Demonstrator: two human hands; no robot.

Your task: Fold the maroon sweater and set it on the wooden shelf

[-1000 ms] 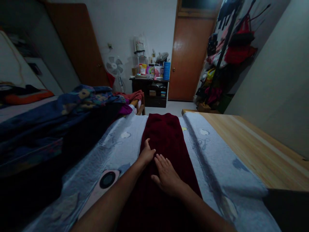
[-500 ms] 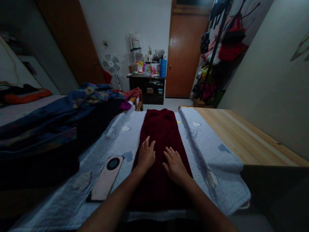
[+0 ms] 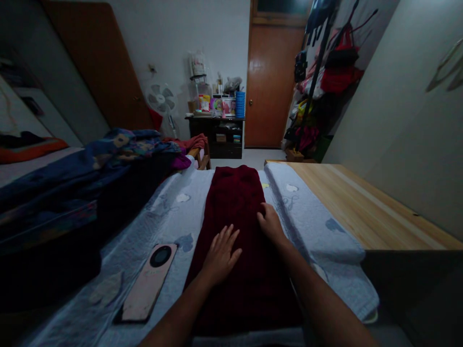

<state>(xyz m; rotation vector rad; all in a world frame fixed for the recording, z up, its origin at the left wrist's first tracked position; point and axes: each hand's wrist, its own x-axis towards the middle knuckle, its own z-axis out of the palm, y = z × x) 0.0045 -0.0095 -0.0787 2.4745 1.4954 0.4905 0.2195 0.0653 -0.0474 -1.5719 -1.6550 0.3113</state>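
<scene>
A long, dark red folded garment (image 3: 235, 193) lies lengthwise in front of me on a light blue-grey patterned cover (image 3: 173, 219). My left hand (image 3: 221, 255) rests flat on its middle, fingers stretched out and thumb apart. At the garment's right edge, my right hand (image 3: 271, 222) has its fingers curled in, closed on the cloth there; the fingertips are partly hidden. A pink phone (image 3: 146, 289) with a round black camera ring lies on the cover, left of the garment.
Blue printed and black clothes (image 3: 133, 178) are heaped on the left. A bare wooden board (image 3: 347, 202) runs along the right side, beside a pale panel. Farther back stand a fan (image 3: 161, 99), a dark cabinet (image 3: 216, 140), a door (image 3: 273, 86) and hanging bags (image 3: 342, 72).
My right hand has gone from lying flat on the garment to its right edge, fingers now curled. My left hand has slid nearer to me, still flat. The view has shifted slightly.
</scene>
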